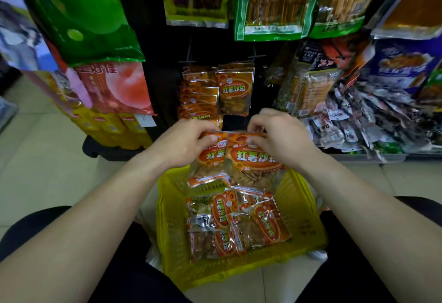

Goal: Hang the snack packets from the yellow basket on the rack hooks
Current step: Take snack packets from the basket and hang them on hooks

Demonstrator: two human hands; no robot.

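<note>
Left hand [189,138]: thumb and fingers pinch the top edge of a packet [207,159], held above the basket.
Right hand [277,135]: pinches the top edge of a second packet [253,159], whose edge overlaps the first one's.
Held packets: orange fronts with a red oval label, a clear lower window showing pale round chips, shiny crinkled film; they hang down from the fingers, just below the rack.
Basket [303,209]: yellow, slotted plastic, on the floor between the knees; several more orange packets [239,221] lie loose and crossed inside it.
Rack [167,82]: dark panel; two rows of the same packets [235,89] already hang there, the left row tightly stacked.
Hooks [256,56]: thin dark prongs above the rows; their tips are hard to make out.
Hang holes: I cannot tell where they sit, since the fingers cover the top edges.
Risk one: two overlapping packets may be pushed on together, so that one misses the hook and drops.
Risk two: slick film may slip from a light pinch.
Risk three: forcing a packet onto the crowded left row could tear the hole or knock packets off.
</note>
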